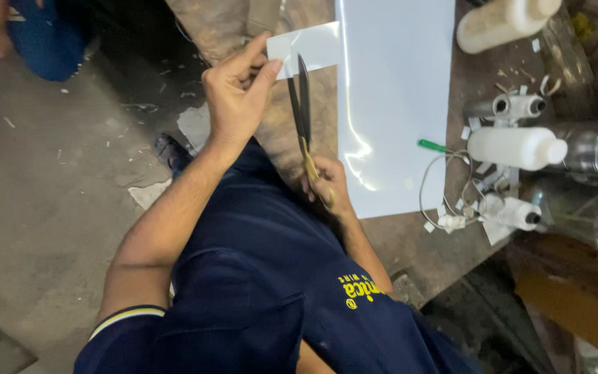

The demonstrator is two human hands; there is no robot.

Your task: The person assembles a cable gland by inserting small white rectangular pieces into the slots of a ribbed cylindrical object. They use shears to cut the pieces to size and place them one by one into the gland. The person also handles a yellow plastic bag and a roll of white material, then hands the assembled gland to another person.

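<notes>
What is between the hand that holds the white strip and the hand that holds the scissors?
In the head view, the scissor blades span the gap between the left hand, pinching the white strip, and the right hand; behind them shows brown tabletop.

Sheet (396, 104) lies on the workbench (410, 242) — bottles (513, 147) to its right, scissors (301, 104) at its left edge.

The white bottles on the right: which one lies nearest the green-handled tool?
The middle white bottle, lying on its side with its cap pointing right. The green-handled tool sits just off its base; the top bottle and the lower one lie farther away.
</notes>
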